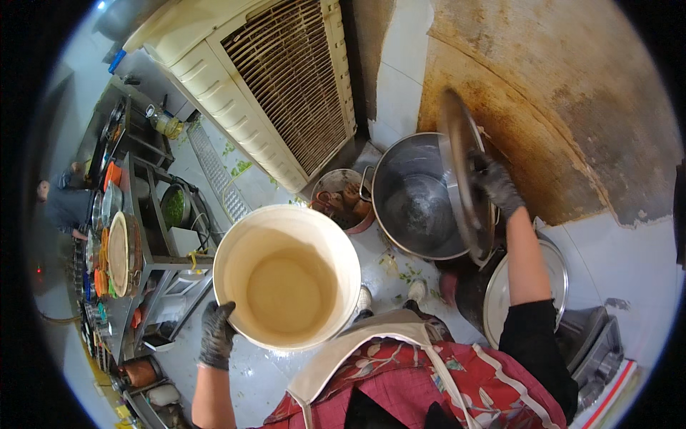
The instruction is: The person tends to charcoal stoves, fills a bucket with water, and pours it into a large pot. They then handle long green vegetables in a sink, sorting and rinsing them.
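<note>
My left hand (217,335), in a dark glove, grips the rim of a large cream plastic bucket (292,295) at its lower left; the bucket looks empty, with a brownish bottom. At the right, my gloved right hand (496,185) holds a round metal lid (461,177), tilted nearly upright and somewhat blurred, over the right side of a big metal stockpot (412,198). The lid hides part of the pot's mouth. Inside the pot the bottom shows whitish marks; whether it holds liquid I cannot tell. My fingers behind the lid are partly hidden.
A cream air cooler (252,91) stands ahead, beside a small pot (359,225) with brownish items. A second lidded pot (554,279) is at the right. Metal shelving (161,263) with dishes lines the left, where another person (67,201) stands. Green leaves (411,274) litter the tiled floor.
</note>
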`<control>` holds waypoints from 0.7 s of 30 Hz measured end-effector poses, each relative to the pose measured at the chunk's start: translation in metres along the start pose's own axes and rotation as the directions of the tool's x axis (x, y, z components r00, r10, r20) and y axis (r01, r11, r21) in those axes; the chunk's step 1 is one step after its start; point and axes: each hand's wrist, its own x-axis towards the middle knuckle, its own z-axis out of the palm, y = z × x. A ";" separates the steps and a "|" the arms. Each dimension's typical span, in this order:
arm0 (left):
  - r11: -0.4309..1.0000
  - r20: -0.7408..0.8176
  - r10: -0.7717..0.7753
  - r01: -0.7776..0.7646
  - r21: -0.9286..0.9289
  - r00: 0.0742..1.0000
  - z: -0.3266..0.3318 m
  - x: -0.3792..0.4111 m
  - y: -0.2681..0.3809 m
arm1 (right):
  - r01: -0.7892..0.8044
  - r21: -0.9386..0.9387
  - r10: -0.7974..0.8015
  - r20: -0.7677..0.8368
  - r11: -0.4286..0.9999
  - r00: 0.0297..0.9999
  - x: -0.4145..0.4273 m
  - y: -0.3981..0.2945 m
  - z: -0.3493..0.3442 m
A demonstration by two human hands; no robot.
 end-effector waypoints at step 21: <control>0.925 0.286 0.154 -0.239 0.294 0.946 0.170 0.039 0.125 | 0.166 0.527 0.302 -0.686 0.834 0.662 -0.204 -0.076 -0.091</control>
